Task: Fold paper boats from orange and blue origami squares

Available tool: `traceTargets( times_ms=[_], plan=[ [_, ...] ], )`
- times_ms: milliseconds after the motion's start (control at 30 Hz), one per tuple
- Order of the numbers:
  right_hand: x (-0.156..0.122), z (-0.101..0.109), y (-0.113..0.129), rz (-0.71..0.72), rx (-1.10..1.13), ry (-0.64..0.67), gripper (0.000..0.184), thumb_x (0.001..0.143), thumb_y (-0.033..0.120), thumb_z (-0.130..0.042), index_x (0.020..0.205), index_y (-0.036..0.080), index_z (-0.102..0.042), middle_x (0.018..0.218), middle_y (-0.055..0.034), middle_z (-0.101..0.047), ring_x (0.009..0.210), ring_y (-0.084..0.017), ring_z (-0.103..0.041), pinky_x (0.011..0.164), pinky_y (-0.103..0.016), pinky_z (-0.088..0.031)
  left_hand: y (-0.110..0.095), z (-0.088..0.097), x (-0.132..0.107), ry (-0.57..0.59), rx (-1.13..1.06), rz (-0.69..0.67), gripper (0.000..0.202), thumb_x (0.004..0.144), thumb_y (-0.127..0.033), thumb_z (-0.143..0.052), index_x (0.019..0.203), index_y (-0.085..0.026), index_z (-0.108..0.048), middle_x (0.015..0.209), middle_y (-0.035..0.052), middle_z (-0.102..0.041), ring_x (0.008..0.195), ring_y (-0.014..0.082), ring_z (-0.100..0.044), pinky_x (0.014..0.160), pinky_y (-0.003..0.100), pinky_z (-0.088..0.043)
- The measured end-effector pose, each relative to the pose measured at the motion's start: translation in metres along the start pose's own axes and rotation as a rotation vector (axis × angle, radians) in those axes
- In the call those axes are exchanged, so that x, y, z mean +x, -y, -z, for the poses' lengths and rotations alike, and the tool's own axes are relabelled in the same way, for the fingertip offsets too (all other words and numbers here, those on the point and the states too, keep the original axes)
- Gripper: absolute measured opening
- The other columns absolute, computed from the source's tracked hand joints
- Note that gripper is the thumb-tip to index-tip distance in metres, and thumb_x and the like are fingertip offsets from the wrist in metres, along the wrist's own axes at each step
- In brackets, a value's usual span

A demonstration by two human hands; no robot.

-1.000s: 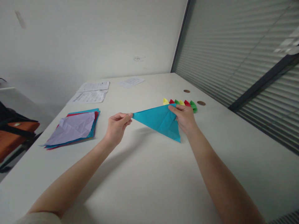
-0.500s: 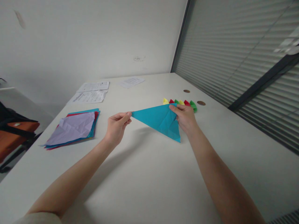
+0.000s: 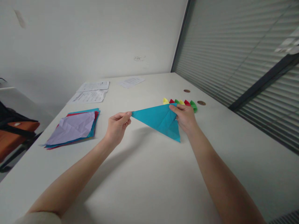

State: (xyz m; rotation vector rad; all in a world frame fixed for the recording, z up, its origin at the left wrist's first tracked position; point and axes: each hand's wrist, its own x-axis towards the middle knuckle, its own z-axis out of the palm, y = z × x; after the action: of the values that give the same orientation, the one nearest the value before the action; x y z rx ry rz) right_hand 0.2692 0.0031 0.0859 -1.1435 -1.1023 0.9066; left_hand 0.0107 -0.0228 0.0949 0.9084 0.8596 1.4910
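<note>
My two bare hands hold a teal paper triangle [image 3: 158, 119] just above the pale bench [image 3: 144, 174], about the middle of the scene. My left hand [image 3: 116, 126] pinches the long pointed tip at the left between thumb and fingers, closed narrow on the paper. My right hand [image 3: 184, 118] grips the far right corner, thumb on top and fingers curled shut beneath it. The third point of the triangle hangs down toward me, close to the bench; I cannot tell whether it touches. Over the last second almost nothing has changed: the left tip has drifted a touch to the left and both grips stay as they were. The sheet is therefore drawn a little flatter between my hands, still one folded triangle with old creases on its face and no new fold. Just behind my right hand lies a row of small folded pieces [image 3: 179, 102] in yellow, red and green. Far left on the bench sits a stack of coloured sheets [image 3: 74, 127], with a crumpled lilac one on top. Printed pages [image 3: 91, 93] lie beyond it, near the wall. Slatted blinds [image 3: 233, 46] fill the right side.
</note>
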Motion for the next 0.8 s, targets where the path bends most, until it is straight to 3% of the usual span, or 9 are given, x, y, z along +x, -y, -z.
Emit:
traceTargets(
  times_ms=[167, 433, 533, 633, 733, 800],
  plan=[
    [-0.0005, 0.0002, -0.0003, 0.007, -0.024, -0.007, 0.050, 0.052, 0.059, -0.084, 0.051, 0.022, -0.050, 0.048, 0.0039, -0.042, 0.046, -0.012, -0.041, 0.044, -0.029, -0.038, -0.0013, 0.0001, -0.0011, 0.013, -0.039, 0.029, 0.023, 0.055, -0.028, -0.087, 0.057, -0.018, -0.066, 0.081, 0.0024, -0.071, 0.053, 0.0049, -0.046, 0.052, 0.023, -0.037],
    [-0.0027, -0.0020, 0.0038, 0.010, -0.061, -0.001, 0.050, 0.052, 0.063, -0.082, 0.053, 0.024, -0.052, 0.047, 0.0025, -0.042, 0.048, -0.014, -0.042, 0.044, -0.031, -0.039, -0.0037, -0.0006, -0.0018, 0.030, -0.104, 0.080, 0.028, 0.055, -0.031, -0.089, 0.055, -0.019, -0.063, 0.082, 0.0005, -0.071, 0.053, 0.0052, -0.048, 0.053, 0.022, -0.040],
    [-0.0023, -0.0029, 0.0039, -0.018, 0.027, -0.032, 0.047, 0.050, 0.059, -0.084, 0.053, 0.023, -0.054, 0.050, 0.0022, -0.047, 0.048, -0.013, -0.044, 0.046, -0.031, -0.042, -0.0061, 0.0019, -0.0006, 0.047, -0.105, 0.063, 0.029, 0.062, -0.045, -0.083, 0.066, -0.020, -0.068, 0.090, 0.0033, -0.072, 0.056, 0.0073, -0.054, 0.056, 0.024, -0.044],
    [-0.0027, -0.0044, 0.0041, -0.034, 0.101, -0.061, 0.044, 0.049, 0.055, -0.086, 0.057, 0.021, -0.059, 0.055, 0.0007, -0.053, 0.051, -0.014, -0.047, 0.050, -0.033, -0.045, -0.0071, 0.0023, -0.0022, 0.076, -0.074, -0.032, 0.041, 0.065, -0.055, -0.078, 0.089, -0.022, -0.073, 0.101, 0.0056, -0.070, 0.069, 0.0121, -0.062, 0.061, 0.025, -0.046],
    [-0.0033, -0.0055, 0.0038, -0.036, 0.104, -0.056, 0.043, 0.049, 0.054, -0.087, 0.056, 0.021, -0.060, 0.056, 0.0005, -0.054, 0.050, -0.013, -0.047, 0.050, -0.032, -0.044, -0.0042, 0.0003, -0.0054, 0.103, -0.014, -0.067, 0.052, 0.061, -0.045, -0.084, 0.107, -0.026, -0.070, 0.102, 0.0040, -0.069, 0.079, 0.0141, -0.065, 0.064, 0.023, -0.047],
    [-0.0034, -0.0058, 0.0031, -0.024, 0.088, -0.054, 0.044, 0.050, 0.054, -0.087, 0.054, 0.021, -0.058, 0.053, 0.0014, -0.051, 0.049, -0.012, -0.045, 0.049, -0.031, -0.042, -0.0009, -0.0008, -0.0062, 0.097, 0.032, -0.050, 0.044, 0.061, -0.038, -0.085, 0.100, -0.022, -0.071, 0.092, 0.0028, -0.069, 0.075, 0.0126, -0.065, 0.063, 0.023, -0.047]
  ],
)
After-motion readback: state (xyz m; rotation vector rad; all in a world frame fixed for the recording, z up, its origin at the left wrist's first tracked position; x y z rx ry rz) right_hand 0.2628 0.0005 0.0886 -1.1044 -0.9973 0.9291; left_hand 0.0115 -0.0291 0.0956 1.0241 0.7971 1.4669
